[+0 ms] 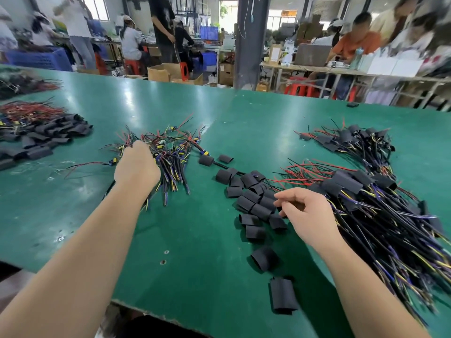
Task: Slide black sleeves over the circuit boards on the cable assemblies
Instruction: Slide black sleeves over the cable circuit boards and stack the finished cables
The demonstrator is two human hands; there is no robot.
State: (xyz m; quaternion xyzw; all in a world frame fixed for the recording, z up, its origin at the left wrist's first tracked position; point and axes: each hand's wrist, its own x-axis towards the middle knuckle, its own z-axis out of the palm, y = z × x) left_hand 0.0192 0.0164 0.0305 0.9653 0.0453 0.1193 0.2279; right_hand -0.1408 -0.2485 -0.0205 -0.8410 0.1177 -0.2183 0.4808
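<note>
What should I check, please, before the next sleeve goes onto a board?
1. The loose black sleeves lie within reach of the right hand: ok.
2. The right hand holds a sleeve: not ok, it holds none.
3. The left hand is on the unsleeved cable pile: ok.
4. One assembly is singled out: cannot tell, fingers hidden.
5. The finished pile lies apart from the unsleeved cable pile: ok.

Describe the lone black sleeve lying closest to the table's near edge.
The black sleeve is a short, matte tube pressed flat, looking like soft plastic tubing. No wires stick out, so it looks unfilled. It lies alone on the green table near the front edge, just left of the right forearm, open ends facing toward and away from the person. Only the table touches it.
</note>
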